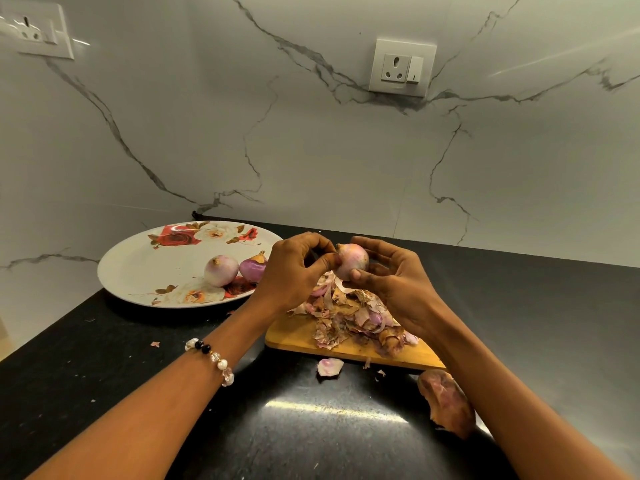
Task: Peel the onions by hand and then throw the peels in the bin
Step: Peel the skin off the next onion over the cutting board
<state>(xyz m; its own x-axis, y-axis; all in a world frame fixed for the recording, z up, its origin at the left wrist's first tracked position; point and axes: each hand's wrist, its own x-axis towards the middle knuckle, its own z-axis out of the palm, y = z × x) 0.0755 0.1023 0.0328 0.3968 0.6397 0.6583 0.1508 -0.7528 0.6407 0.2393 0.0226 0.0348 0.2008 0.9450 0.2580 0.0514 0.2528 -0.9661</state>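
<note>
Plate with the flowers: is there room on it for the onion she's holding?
Yes. The plate is bare left of its two onions. The cutting board is crowded with peels; the counter right of it is free.

Black speckled countertop (104,358) fills the lower half of the frame, glare patch at bottom centre. Behind it, white marble-look backsplash (207,116) with grey veins. Two wall sockets on it — one (401,67) upper right of centre with a switch beside the pin holes, another (34,31) at the upper left corner, partly cut off by the frame edge. White round plate (138,268) with red and cream rose print sits left of centre on the counter, near the wall. Wooden cutting board (294,336) at centre, just right of the plate. Beaded bracelet (211,360) — pearl, black and clear beads — lower centre-left.
</note>
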